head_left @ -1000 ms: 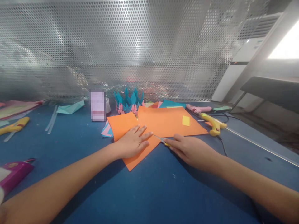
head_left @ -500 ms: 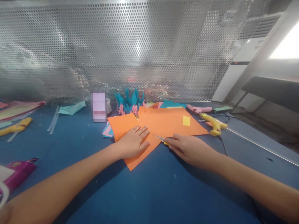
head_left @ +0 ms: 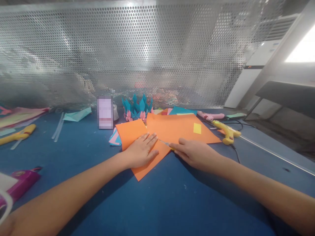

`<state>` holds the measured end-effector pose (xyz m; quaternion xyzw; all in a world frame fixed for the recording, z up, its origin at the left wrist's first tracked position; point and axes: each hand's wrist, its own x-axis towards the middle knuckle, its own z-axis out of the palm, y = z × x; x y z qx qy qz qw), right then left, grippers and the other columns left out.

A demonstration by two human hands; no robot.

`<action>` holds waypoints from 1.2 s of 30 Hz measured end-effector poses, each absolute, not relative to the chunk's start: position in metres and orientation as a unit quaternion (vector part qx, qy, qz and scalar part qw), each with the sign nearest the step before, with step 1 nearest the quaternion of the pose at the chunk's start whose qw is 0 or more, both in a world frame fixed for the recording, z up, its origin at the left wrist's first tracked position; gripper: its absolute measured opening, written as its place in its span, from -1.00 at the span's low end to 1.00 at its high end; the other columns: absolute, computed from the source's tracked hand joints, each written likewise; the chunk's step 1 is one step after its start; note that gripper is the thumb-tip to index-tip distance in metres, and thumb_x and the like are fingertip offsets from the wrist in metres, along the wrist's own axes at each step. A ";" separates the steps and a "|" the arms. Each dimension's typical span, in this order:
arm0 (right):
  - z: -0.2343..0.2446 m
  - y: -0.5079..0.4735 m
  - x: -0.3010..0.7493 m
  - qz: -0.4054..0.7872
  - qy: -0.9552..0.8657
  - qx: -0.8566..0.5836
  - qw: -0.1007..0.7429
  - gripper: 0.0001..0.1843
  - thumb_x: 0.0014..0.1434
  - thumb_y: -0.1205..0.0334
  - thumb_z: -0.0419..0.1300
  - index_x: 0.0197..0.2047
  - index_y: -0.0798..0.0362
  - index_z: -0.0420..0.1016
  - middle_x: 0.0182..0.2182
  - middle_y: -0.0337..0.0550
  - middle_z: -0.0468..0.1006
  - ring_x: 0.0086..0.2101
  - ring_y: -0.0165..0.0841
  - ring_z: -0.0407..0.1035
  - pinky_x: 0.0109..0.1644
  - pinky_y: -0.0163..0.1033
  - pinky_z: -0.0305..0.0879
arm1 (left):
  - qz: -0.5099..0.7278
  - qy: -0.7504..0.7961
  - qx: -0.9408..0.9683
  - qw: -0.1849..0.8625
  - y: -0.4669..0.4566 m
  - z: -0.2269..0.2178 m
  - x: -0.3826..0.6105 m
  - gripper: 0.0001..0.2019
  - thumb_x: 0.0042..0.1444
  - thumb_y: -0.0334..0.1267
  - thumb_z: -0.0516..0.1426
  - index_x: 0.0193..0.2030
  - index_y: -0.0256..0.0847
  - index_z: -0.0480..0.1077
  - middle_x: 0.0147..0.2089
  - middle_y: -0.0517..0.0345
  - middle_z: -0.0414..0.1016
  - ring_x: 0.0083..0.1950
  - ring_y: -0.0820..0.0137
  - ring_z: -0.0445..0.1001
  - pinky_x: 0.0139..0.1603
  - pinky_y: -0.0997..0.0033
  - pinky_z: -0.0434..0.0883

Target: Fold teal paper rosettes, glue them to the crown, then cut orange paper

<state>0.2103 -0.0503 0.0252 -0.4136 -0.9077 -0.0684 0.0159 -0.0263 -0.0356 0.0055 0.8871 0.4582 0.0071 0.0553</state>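
Note:
An orange sheet of paper [head_left: 133, 127] lies at the middle of the table, folded or overlapping a wider orange part [head_left: 172, 126] to its right. My left hand [head_left: 141, 150] rests flat on the left part with its fingers spread. My right hand [head_left: 194, 152] is closed around a utility knife [head_left: 164, 143] with a thin blade and a bit of yellow handle showing. The blade points left, at the seam between the two orange parts, close to my left fingertips. Most of the knife's handle is hidden under my fingers. A small yellow paper piece [head_left: 197, 128] sits on the orange paper.
Behind the paper stand teal folded-paper shapes [head_left: 137, 105] and a pixelated upright phone-like object [head_left: 105, 113]. To the right are a yellow glue gun [head_left: 227, 132] with its cord and a pink glue gun [head_left: 210, 116]. At left lie another yellow tool [head_left: 21, 134] and a magenta object [head_left: 23, 185].
My right hand has moved a little to the left with the utility knife, its blade nearer my left fingers. My left hand stays on the paper. The whole view has shifted slightly.

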 end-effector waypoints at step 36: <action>0.029 -0.055 0.245 -0.038 -0.938 -0.344 0.022 -0.63 0.29 0.19 -0.08 0.09 -0.10 0.39 -0.38 -0.12 0.43 -0.48 -0.39 0.31 -0.50 -0.29 -0.08 | 0.004 0.476 0.877 0.067 -0.052 0.002 -0.011 -0.38 0.27 0.07 -0.32 0.34 -0.27 -0.05 0.41 -0.09 -0.21 0.41 0.15 -0.24 0.35 0.14 -0.13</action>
